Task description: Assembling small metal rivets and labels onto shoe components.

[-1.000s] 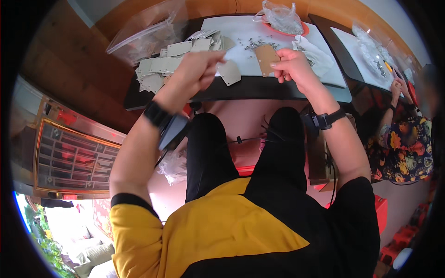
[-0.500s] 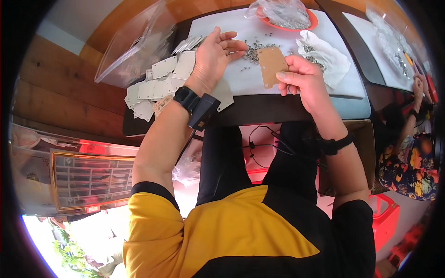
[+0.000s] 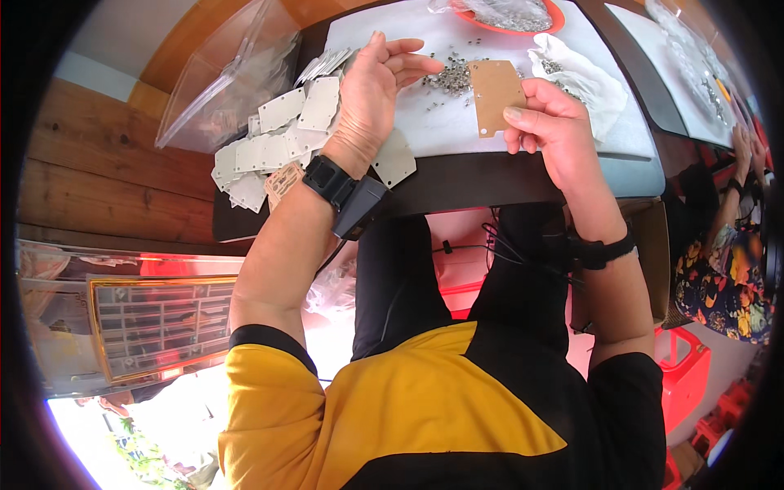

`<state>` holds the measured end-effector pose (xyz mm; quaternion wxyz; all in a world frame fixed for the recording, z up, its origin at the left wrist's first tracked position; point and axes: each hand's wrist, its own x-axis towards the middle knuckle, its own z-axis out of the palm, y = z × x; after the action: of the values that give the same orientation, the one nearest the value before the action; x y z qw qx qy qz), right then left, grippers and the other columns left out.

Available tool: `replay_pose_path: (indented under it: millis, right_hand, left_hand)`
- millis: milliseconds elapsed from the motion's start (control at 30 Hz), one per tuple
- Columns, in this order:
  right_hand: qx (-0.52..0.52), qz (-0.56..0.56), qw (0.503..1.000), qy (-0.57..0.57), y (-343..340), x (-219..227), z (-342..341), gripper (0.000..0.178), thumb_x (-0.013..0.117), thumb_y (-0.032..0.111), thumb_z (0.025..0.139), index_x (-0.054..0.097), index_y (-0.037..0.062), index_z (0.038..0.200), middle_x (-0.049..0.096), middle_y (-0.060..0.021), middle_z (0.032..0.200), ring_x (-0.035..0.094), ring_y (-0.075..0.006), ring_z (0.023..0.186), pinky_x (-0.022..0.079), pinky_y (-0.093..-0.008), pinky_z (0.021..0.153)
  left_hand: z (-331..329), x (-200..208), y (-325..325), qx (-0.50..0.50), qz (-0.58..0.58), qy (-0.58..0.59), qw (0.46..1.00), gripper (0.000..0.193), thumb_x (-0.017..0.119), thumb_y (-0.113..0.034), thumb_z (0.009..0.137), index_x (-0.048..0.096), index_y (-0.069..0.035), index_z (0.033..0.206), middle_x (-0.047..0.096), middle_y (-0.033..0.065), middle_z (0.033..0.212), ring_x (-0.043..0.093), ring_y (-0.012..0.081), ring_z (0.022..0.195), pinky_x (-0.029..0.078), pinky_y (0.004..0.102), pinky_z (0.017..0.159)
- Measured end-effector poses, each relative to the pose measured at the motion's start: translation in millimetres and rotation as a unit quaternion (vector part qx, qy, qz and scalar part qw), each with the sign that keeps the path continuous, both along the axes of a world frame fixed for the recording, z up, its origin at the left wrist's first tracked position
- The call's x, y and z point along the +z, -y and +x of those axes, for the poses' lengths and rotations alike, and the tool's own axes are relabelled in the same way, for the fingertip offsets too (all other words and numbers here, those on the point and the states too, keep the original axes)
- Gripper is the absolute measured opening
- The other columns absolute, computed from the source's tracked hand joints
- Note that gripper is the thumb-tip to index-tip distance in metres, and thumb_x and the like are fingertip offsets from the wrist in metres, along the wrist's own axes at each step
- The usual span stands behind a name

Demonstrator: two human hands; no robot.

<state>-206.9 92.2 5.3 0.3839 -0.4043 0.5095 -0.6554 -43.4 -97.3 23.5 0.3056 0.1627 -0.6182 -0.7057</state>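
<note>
My right hand (image 3: 557,122) pinches a thin brown plate (image 3: 494,94) by its right edge, thumb on the near face. The plate has small holes and a notched outline, and it is held up above the white work surface (image 3: 457,135). To the left, my left hand (image 3: 369,98) is open and holds nothing, its fingers stretched toward a scatter of tiny metal pieces (image 3: 445,80). Beside and below that hand lies a heap of pale grey plates with holes (image 3: 282,110). One more pale plate (image 3: 398,162) rests by my left wrist at the table edge.
A red bowl (image 3: 557,15) with bagged small metal pieces stands at the back. Right of my right hand lies a white bag (image 3: 604,102) with more pieces. A clear plastic box (image 3: 216,82) is at the far left. Another person's hand (image 3: 741,147) is at the neighbouring table.
The view has shifted slightly. My right hand, still holding the brown plate, appears a little higher and farther right, with the plate tilted slightly differently. My left hand stays open.
</note>
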Motion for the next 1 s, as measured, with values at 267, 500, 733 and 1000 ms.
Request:
replay_pose_path:
  millis: [267,500,733,1000]
  right_hand:
    - [-0.014,0.006,1.000,-0.010,1,-1,2,0.031,0.065,0.009,0.086,0.061,-0.0026,0.115,0.066,-0.0061,0.077,0.058,-0.0104,0.058,0.036,-0.0205,0.051]
    - [-0.030,0.003,0.999,-0.014,-1,1,3,0.031,0.065,0.009,0.086,0.061,-0.0028,0.114,0.066,-0.0050,0.078,0.058,-0.0098,0.059,0.036,-0.0200,0.051]
    - [-0.011,-0.012,1.000,-0.012,5,0,10,0.024,0.068,0.008,0.084,0.064,-0.0006,0.106,0.066,-0.0054,0.073,0.058,-0.0086,0.058,0.038,-0.0201,0.052]
    - [-0.035,-0.037,0.999,-0.011,-3,-9,8,0.016,0.067,0.005,0.084,0.065,0.0022,0.099,0.065,-0.0036,0.071,0.057,-0.0086,0.055,0.039,-0.0193,0.049]
  left_hand:
    - [8,9,-15,0.057,-0.122,0.036,0.990,0.050,0.047,-0.039,0.098,0.055,0.003,0.125,0.070,0.0151,0.105,0.061,0.0219,0.105,0.039,0.0358,0.100]
    - [87,53,-67,0.081,-0.287,0.170,0.939,0.016,0.060,0.001,0.085,0.068,0.002,0.098,0.069,0.0064,0.088,0.062,0.0104,0.079,0.048,0.0226,0.069]
    - [140,144,-192,-0.259,-0.437,-0.025,0.861,0.024,0.056,-0.029,0.092,0.065,-0.007,0.087,0.062,0.0094,0.085,0.063,0.0263,0.070,0.051,0.0304,0.057]
    - [131,123,-269,-0.024,-0.416,-0.353,0.838,0.034,0.065,-0.009,0.083,0.064,0.002,0.115,0.068,0.0163,0.087,0.065,0.0250,0.063,0.051,0.0258,0.052]
